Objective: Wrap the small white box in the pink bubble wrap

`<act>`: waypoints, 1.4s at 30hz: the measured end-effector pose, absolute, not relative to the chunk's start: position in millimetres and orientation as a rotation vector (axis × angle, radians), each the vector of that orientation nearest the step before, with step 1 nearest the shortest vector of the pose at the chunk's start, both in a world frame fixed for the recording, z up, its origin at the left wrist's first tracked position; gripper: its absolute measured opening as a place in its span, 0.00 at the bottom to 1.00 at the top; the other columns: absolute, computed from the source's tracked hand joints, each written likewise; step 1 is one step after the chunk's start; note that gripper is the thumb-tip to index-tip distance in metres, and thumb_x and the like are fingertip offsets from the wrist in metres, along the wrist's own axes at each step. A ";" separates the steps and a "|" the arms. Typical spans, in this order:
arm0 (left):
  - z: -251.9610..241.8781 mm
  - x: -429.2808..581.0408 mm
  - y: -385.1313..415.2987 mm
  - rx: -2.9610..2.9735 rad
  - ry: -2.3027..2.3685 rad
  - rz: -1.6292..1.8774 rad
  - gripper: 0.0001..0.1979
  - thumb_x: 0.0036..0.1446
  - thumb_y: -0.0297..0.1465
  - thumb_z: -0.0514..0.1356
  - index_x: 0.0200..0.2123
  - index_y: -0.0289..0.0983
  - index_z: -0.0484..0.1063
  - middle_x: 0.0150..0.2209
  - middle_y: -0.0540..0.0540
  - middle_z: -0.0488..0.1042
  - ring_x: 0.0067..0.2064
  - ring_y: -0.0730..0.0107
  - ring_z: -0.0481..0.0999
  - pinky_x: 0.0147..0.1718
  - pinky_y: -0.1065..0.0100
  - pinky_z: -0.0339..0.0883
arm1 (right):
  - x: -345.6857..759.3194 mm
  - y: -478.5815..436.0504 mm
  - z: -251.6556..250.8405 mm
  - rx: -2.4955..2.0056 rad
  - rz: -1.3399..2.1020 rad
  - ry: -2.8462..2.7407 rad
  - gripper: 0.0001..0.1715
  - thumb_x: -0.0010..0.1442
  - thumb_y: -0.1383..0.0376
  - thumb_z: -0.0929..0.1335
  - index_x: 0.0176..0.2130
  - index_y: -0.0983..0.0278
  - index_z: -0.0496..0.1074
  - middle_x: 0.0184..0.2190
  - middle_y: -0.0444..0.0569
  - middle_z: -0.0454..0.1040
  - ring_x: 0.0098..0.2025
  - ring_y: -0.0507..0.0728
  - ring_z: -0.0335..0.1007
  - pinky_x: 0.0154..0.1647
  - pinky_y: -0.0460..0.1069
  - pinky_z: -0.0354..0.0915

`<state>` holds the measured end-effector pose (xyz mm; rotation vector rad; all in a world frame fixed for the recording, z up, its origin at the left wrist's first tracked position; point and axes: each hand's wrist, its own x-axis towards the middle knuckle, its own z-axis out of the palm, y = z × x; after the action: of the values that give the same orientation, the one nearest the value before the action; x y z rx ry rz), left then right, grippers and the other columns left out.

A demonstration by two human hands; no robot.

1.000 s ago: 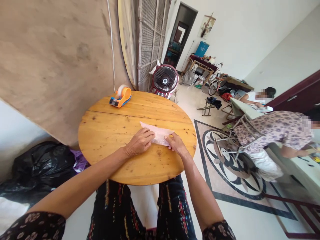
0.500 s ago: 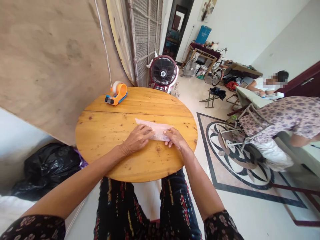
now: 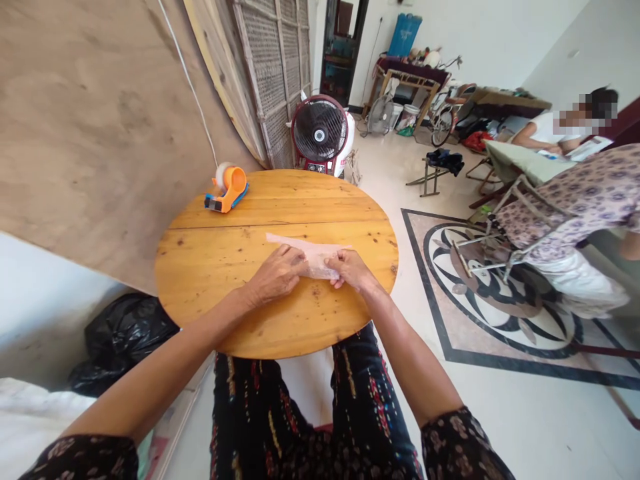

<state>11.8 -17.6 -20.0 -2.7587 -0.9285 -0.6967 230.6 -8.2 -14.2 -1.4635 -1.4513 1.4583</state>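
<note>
A pale pink, partly see-through wrapper or sheet (image 3: 316,256), folded into a flat strip, lies on the round wooden table (image 3: 240,260). At its left part my left hand (image 3: 281,270) has its fingers bent and pressed onto the near edge. The strip's right end is pinched between the thumb and fingers of my right hand (image 3: 346,268). What the sheet is made of, and whether something lies inside it, I cannot make out. An orange and blue tape dispenser (image 3: 229,189) with a roll of clear tape stands at the table's far left edge.
Behind the table stands a dark red fan (image 3: 320,133). A wooden board (image 3: 100,120) leans at the left, above a black plastic bag (image 3: 125,333). To the right, a person in a patterned top (image 3: 595,200) sits on a folding chair; another person (image 3: 540,137) is at a table beyond.
The camera view has turned slightly, so the room appears shifted. My right hand has drawn a little closer to the left, with the near edge of the pink sheet between them.
</note>
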 end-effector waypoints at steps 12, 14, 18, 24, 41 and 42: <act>1.4 30.1 -16.2 -2.800 -0.911 -0.363 0.17 0.50 0.22 0.55 0.43 0.38 0.73 0.39 0.40 0.67 0.40 0.57 0.63 0.39 0.58 0.62 | 246.2 -10.3 -20.8 -1.509 1.289 -1.505 0.14 0.59 0.58 0.68 0.29 0.64 0.63 0.16 0.41 0.68 0.14 0.48 0.65 0.10 0.40 0.60; 3.8 34.0 -14.8 -2.809 -0.915 -0.313 0.15 0.51 0.22 0.55 0.42 0.38 0.74 0.38 0.40 0.66 0.39 0.57 0.63 0.38 0.58 0.62 | 246.2 -10.5 -21.9 -1.469 1.311 -1.475 0.15 0.59 0.57 0.68 0.29 0.64 0.63 0.17 0.41 0.69 0.15 0.48 0.67 0.10 0.40 0.61; 8.4 43.3 -11.6 -2.820 -0.958 -0.241 0.12 0.51 0.22 0.56 0.36 0.37 0.77 0.35 0.39 0.66 0.39 0.56 0.65 0.35 0.58 0.62 | 246.8 -10.4 -25.8 -1.455 1.320 -1.426 0.11 0.57 0.62 0.69 0.29 0.64 0.63 0.17 0.39 0.68 0.16 0.48 0.67 0.12 0.40 0.63; 13.8 47.3 -8.6 -2.848 -0.974 -0.189 0.11 0.50 0.23 0.56 0.33 0.36 0.78 0.34 0.39 0.65 0.39 0.55 0.65 0.33 0.59 0.63 | 244.3 -12.6 -32.0 -1.409 1.299 -1.369 0.08 0.55 0.63 0.68 0.31 0.63 0.64 0.20 0.39 0.69 0.17 0.48 0.69 0.13 0.40 0.64; -8.2 21.5 -10.5 -2.940 -1.096 -0.782 0.14 0.46 0.19 0.54 0.37 0.37 0.67 0.37 0.44 0.72 0.41 0.61 0.70 0.41 0.62 0.67 | 214.2 -13.5 -16.1 -1.220 1.154 -1.522 0.08 0.56 0.60 0.67 0.36 0.61 0.65 0.26 0.40 0.69 0.23 0.49 0.68 0.19 0.42 0.65; -10.9 20.2 -10.4 -2.951 -1.070 -0.833 0.13 0.47 0.19 0.54 0.37 0.37 0.67 0.38 0.44 0.73 0.42 0.62 0.70 0.43 0.62 0.67 | 212.4 -12.6 -13.9 -1.218 1.166 -1.514 0.08 0.56 0.60 0.67 0.36 0.61 0.65 0.26 0.40 0.69 0.22 0.49 0.68 0.19 0.42 0.65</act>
<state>20.2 -10.4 -10.9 -2.9507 -1.0695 -0.8330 212.4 -12.6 -13.9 -1.2182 -1.5141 1.1659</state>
